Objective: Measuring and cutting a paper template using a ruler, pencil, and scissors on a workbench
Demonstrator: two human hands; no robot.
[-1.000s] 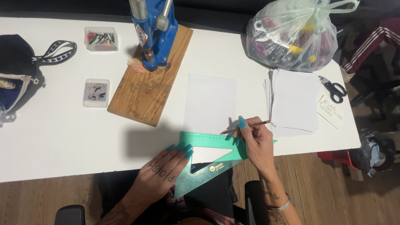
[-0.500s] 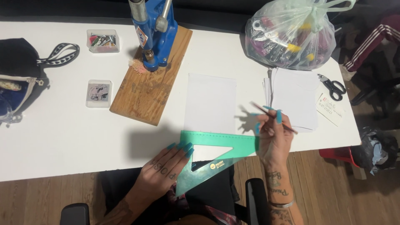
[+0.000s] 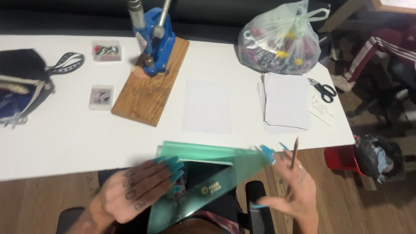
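Left hand [image 3: 138, 190]: lower left of centre, palm down, fingers extended flat toward the right. Right hand [image 3: 290, 186]: lower right, fingers loosely curled and partly spread, wrist running off the bottom edge.

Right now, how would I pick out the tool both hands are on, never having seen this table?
Start at the white table and go to its near edge. There the left hand presses on a translucent green triangle ruler, with the right hand, holding a pencil, at its far corner. It alone is green, see-through and overhangs the edge.

Green triangular ruler [image 3: 203, 182] overhanging table edge [image 3: 65, 167]
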